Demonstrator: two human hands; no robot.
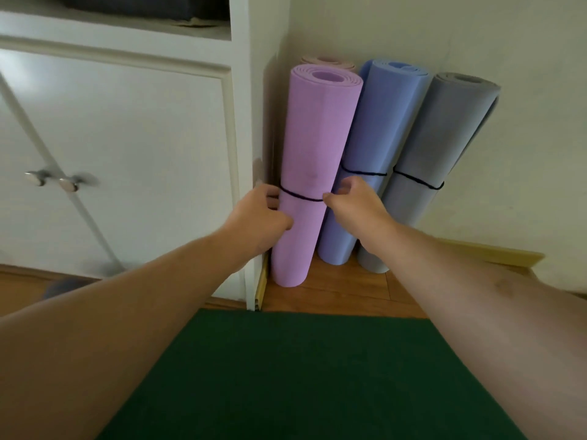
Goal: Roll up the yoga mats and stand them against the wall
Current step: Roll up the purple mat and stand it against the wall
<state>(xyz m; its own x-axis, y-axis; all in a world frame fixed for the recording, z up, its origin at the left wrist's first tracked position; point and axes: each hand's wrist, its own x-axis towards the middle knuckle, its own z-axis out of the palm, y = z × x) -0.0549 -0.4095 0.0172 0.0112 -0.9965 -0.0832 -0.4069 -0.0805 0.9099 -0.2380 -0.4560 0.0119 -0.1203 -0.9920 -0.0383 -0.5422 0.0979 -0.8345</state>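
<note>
The rolled purple mat (313, 173) stands upright on the wood floor (343, 293) in the corner by the white cabinet (127, 138), black cord around its middle. Left hand (263, 217) curls around its left side, right hand (352, 201) pinches at the cord on the right edge. Blue mat (371, 154) and grey mat (428, 160) lean on the wall just beside it, green mat (301, 376) flat in front.

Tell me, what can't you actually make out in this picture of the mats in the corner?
Head view only:
- Pink mat: only its top rim shows behind the purple mat.
- Left hand: its fingertips are hidden behind the purple mat.
- Green mat: cut off by the bottom edge and both arms.
- Cabinet knobs: blurred.
- Dark thing on the shelf: cropped by the top edge.
</note>
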